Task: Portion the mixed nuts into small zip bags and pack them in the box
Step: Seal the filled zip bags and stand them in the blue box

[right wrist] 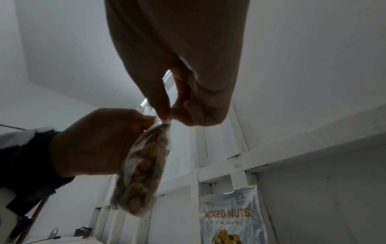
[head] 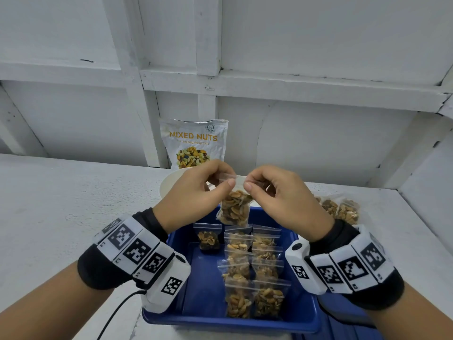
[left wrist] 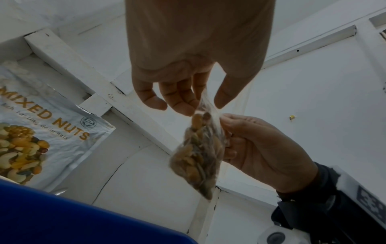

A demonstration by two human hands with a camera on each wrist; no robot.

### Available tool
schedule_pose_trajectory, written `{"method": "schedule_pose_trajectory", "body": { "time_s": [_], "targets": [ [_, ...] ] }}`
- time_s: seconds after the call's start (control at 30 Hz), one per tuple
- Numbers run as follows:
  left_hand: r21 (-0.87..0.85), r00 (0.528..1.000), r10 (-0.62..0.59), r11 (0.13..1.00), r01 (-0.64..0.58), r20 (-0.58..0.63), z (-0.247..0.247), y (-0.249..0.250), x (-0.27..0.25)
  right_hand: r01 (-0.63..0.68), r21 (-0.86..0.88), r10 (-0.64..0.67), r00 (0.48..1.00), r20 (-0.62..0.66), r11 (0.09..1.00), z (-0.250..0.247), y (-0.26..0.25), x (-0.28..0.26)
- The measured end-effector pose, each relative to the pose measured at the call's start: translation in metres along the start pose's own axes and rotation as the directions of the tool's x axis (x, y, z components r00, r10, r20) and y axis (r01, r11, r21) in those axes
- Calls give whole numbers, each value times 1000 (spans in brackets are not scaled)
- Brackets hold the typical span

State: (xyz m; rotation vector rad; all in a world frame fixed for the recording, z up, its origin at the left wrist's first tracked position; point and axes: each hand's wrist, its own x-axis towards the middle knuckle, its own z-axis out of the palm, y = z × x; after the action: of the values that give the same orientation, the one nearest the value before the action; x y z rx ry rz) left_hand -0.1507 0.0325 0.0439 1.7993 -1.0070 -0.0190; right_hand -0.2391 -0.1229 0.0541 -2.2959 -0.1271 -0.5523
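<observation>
A small clear zip bag (head: 234, 209) filled with nuts hangs in the air above the far end of the blue box (head: 208, 285). My left hand (head: 221, 181) pinches the left end of its zip strip and my right hand (head: 250, 184) pinches the right end. The same zip bag (left wrist: 199, 151) hangs below my left hand's fingers (left wrist: 179, 100) in the left wrist view, and the zip bag (right wrist: 142, 173) dangles from my right hand's thumb and forefinger in the right wrist view. Several filled zip bags (head: 252, 271) lie in rows inside the box.
A white "MIXED NUTS" pouch (head: 195, 143) leans on the wall behind a white bowl (head: 169, 185). More filled bags (head: 340, 209) lie on the table right of the box. A black cable (head: 117, 312) trails from my left wrist. White wall framing rises at the back.
</observation>
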Motion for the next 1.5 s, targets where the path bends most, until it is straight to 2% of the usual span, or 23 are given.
{"method": "schedule_pose_trajectory", "body": {
  "time_s": [0.3, 0.6, 0.73, 0.87, 0.97, 1.1, 1.27, 1.4, 1.5],
  "targets": [
    [78, 993, 120, 990, -118, -19, 2, 2, -1, 6, 7, -6, 1000, 7, 1000, 1, -2, -1],
    [93, 992, 124, 988, -122, -11, 4, 4, -1, 15, 0, -15, 1000, 15, 1000, 3, 0, 1],
    [95, 991, 128, 987, -130, 21, 3, 4, 0, 32, 29, -33, 999, 19, 999, 1, 2, 1],
    [129, 983, 144, 979, -159, 114, -7, 3, 2, 12, 68, -16, 998, 59, 998, -2, 0, 0],
    [178, 969, 126, 970, -165, 212, -18, 2, 2, -57, 54, 50, 991, 127, 997, -14, 4, 0],
    [239, 953, 50, 963, -125, 299, -31, -18, -9, -234, -63, 237, 970, 56, 970, -42, 51, -3],
    [347, 876, -123, 936, -54, 467, -31, -45, -27, -459, -363, 476, 878, -47, 811, -56, 150, -18],
    [500, 796, -259, 864, -62, 547, -17, -58, -28, -476, -524, 546, 837, -24, 706, -53, 194, -21],
    [584, 772, -326, 809, -71, 546, -5, -69, -26, -458, -627, 603, 797, 24, 630, -49, 207, -14]
  ]
}}
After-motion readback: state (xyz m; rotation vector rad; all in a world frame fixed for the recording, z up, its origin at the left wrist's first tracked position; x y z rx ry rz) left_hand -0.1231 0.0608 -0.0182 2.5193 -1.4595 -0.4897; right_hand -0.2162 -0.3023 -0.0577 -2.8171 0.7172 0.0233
